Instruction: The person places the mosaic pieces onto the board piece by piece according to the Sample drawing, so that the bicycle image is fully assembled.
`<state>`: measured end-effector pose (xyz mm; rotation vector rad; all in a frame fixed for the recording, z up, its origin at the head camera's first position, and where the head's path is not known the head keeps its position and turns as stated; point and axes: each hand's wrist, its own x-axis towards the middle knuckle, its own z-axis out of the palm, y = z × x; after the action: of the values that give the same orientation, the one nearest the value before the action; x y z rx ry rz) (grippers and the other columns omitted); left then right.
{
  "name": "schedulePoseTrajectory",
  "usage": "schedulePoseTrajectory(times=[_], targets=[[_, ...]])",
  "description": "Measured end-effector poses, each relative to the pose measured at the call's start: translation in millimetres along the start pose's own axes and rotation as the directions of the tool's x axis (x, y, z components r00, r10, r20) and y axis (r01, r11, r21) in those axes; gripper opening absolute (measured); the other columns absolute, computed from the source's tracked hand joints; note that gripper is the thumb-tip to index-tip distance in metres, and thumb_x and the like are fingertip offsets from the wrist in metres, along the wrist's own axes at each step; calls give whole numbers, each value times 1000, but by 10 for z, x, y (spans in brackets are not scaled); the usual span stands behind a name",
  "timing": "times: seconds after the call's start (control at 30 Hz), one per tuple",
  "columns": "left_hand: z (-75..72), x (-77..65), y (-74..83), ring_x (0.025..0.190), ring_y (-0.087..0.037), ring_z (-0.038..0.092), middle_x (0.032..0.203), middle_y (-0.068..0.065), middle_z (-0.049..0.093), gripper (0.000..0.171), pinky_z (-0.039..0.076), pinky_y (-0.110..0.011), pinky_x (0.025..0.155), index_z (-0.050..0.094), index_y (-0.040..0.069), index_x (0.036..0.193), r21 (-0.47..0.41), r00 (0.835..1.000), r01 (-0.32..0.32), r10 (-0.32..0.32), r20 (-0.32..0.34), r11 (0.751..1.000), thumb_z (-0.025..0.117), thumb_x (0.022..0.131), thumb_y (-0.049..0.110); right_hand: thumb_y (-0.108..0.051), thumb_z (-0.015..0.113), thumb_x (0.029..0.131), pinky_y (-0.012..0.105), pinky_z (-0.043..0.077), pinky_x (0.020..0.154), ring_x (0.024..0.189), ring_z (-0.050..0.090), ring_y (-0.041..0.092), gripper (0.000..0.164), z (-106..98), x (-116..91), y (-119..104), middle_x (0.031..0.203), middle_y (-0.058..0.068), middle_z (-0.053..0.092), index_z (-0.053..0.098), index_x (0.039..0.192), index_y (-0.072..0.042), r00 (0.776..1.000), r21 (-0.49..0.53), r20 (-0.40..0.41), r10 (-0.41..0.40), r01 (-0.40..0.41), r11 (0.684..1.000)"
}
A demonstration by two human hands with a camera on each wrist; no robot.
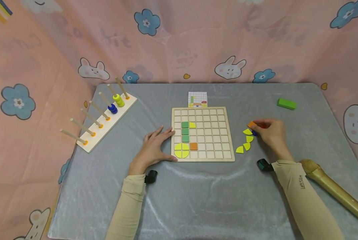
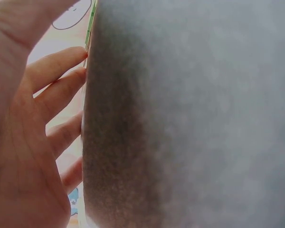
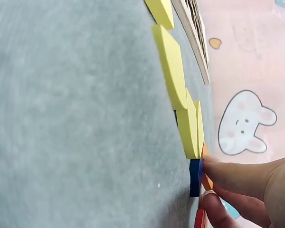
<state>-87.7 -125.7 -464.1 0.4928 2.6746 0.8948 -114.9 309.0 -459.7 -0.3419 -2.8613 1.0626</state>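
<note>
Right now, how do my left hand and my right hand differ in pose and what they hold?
Your left hand is spread wide, touching the left edge of the grid board; your right hand has its fingers drawn together. The left hand holds no piece, while the right hand pinches an orange piece beyond the board's right side, near loose yellow pieces. Both hands emerge from beige sleeves.

The head view looks down; wrist views skim the table (image 1: 202, 200).
</note>
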Motion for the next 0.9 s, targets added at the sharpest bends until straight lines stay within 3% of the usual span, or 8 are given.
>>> schedulePoseTrajectory(times=[0.1,0.4,0.57,0.7,0.8,0.9], targets=[[2,-3,1,167,-27,16,174,8,33,111,16,-58,128,46,21,163,3,1000,3,-3,-1,1000,100,69,42,-17,76,99,26,41,74,99,62,33,31,9,-2,-11,118,30,73,77,121,5,1000,-5,-3,10,-10,1000],[6,-6,-5,167,-27,16,174,9,33,111,15,-58,129,46,22,163,-2,1000,7,-7,-3,1000,101,68,42,-24,82,95,16,41,61,69,52,-2,31,2,9,-60,100,24,76,81,113,1,999,25,-32,-17,18,1000],[8,-6,-6,167,-26,16,174,9,33,110,14,-58,129,46,22,163,2,1000,9,-9,-1,1000,100,69,42,-27,80,97,17,39,60,72,51,3,28,84,-14,-191,102,20,76,82,113,-3,995,54,-77,-63,67,996],[9,-4,-5,167,-27,17,174,7,34,111,15,-59,128,46,20,163,6,1000,4,-4,-2,1000,101,68,42,-18,80,96,18,34,54,65,47,11,20,206,-55,-341,98,20,77,83,109,-2,979,104,-107,-172,183,978],[9,3,-8,166,-28,17,173,5,34,111,16,-59,128,47,19,162,7,1000,0,0,-6,1000,101,68,42,-14,80,96,18,34,57,66,46,12,17,299,-103,-463,96,20,77,83,107,-2,968,165,-94,-232,245,955],[9,9,-8,166,-28,18,173,5,35,111,16,-59,128,47,19,162,7,1000,-1,1,-10,1000,101,68,42,-15,79,97,19,36,64,74,49,13,16,378,-169,-582,97,19,78,84,108,-4,969,211,-51,-242,248,946]])
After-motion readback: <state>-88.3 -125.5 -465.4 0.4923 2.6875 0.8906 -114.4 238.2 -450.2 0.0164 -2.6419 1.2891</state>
